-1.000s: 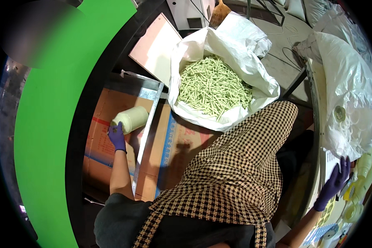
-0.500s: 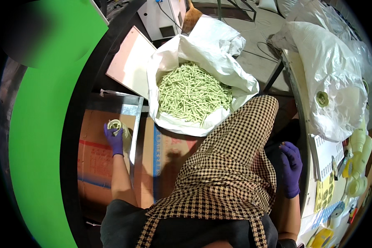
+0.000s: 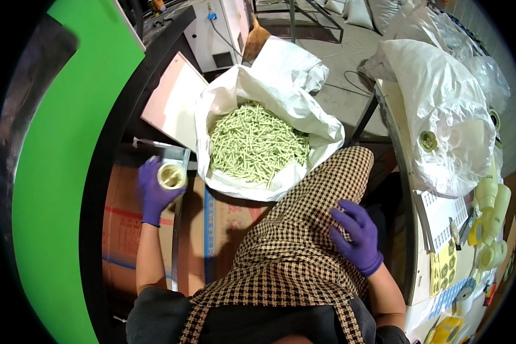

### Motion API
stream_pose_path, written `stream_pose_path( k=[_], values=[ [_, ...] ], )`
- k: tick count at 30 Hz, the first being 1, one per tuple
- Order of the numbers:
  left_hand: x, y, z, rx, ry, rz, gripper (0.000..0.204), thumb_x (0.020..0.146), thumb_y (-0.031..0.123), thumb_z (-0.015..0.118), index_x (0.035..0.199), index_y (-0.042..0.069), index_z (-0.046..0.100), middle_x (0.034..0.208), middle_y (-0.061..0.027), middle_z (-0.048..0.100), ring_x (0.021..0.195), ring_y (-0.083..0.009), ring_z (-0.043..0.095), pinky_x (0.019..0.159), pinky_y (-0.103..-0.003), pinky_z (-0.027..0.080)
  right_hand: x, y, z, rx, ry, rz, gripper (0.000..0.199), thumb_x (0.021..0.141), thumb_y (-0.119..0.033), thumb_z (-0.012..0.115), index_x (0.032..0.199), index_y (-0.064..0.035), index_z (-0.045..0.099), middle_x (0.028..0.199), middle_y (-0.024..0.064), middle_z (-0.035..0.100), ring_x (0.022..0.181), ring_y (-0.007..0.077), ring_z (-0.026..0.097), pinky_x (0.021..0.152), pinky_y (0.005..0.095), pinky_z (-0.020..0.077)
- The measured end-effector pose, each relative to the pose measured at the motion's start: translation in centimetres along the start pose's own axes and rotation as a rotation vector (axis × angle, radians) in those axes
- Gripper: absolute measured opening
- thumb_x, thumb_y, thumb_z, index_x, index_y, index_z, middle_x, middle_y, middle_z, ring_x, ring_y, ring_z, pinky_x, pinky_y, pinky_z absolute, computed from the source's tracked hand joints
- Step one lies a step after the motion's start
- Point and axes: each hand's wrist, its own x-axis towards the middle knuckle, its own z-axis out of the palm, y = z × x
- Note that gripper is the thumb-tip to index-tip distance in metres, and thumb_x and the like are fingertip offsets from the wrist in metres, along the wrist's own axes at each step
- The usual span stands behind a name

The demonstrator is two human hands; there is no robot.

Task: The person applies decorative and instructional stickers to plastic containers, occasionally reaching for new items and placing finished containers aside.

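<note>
1 pale cup (image 3: pixel 171 175) sits clamped in the gloved left hand (image 3: pixel 153 192), mouth up, just left of the white sack of green sticks (image 3: pixel 257 144), while the right hand (image 3: pixel 356 235) rests flat & empty on the checked apron (image 3: pixel 295 246), so keep the cup level w/ fingers off its rim.

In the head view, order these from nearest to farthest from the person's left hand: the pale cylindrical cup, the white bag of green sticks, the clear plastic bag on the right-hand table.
1. Pale cylindrical cup: held in the left hand.
2. White bag of green sticks: just right of it.
3. Clear plastic bag: far right, on the table.
</note>
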Motion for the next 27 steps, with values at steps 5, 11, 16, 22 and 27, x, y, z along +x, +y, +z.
stream_pose_path(
  k=[5, 11, 16, 22, 27],
  values=[
    [4.1, 20.0, -2.9, -0.617, 0.0, 0.195, 0.08, 0.063, 0.038, 0.095, 0.127, 0.005, 0.06, 0.124, -0.0163, 0.066, 0.115, -0.037, 0.064, 0.101, -0.047, 0.05, 2.2, -3.6, 5.0, -0.057, -0.069, -0.277, 0.054, 0.082, -0.033, 0.08, 0.131, -0.0163, 0.064, 0.13, 0.0089, 0.065, 0.073, 0.0161, 0.068, 0.058, 0.0286, 0.0544],
    [2.5, 29.0, 0.0, -0.708, 0.15, 0.387, 0.076, 0.065, 0.043, 0.093, 0.12, -0.001, 0.062, 0.123, -0.0162, 0.069, 0.115, -0.0362, 0.065, 0.098, -0.048, 0.044, 0.9, -2.3, 6.6, -0.263, -0.118, -0.058, 0.046, 0.083, -0.028, 0.072, 0.127, -0.0148, 0.065, 0.117, 0.0107, 0.067, 0.072, 0.0241, 0.068, 0.059, 0.0355, 0.0548],
    [2.2, 29.3, 1.4, -0.708, 0.057, 0.489, 0.089, 0.064, 0.041, 0.094, 0.133, 0.0, 0.055, 0.128, -0.0149, 0.066, 0.119, -0.0348, 0.061, 0.101, -0.047, 0.039, 0.3, -0.4, 7.0, -0.157, -0.369, 0.077, 0.029, 0.082, -0.028, 0.074, 0.107, -0.0142, 0.066, 0.097, 0.0078, 0.065, 0.075, 0.0288, 0.069, 0.063, 0.0406, 0.0544],
    [5.5, 28.5, 3.9, -0.791, -0.12, 0.27, 0.086, 0.065, 0.036, 0.09, 0.135, 0.002, 0.055, 0.122, -0.0134, 0.068, 0.113, -0.03, 0.064, 0.099, -0.044, 0.045, 4.8, 1.6, 5.3, -0.121, -0.533, 0.003, 0.076, 0.081, -0.031, 0.081, 0.146, -0.014, 0.046, 0.152, 0.0202, 0.044, 0.096, 0.0389, 0.068, 0.077, 0.0453, 0.058],
    [9.9, 20.2, 7.7, -1.104, 0.028, -0.091, 0.118, 0.07, 0.005, 0.087, 0.163, 0.003, 0.015, 0.142, -0.0151, 0.055, 0.121, -0.0235, 0.059, 0.105, -0.037, 0.049, 3.9, 3.6, -3.4, -0.157, -0.055, -0.222, 0.043, 0.086, -0.023, 0.076, 0.127, -0.0108, 0.066, 0.131, 0.015, 0.065, 0.097, 0.0282, 0.071, 0.076, 0.0392, 0.0605]
  ],
)
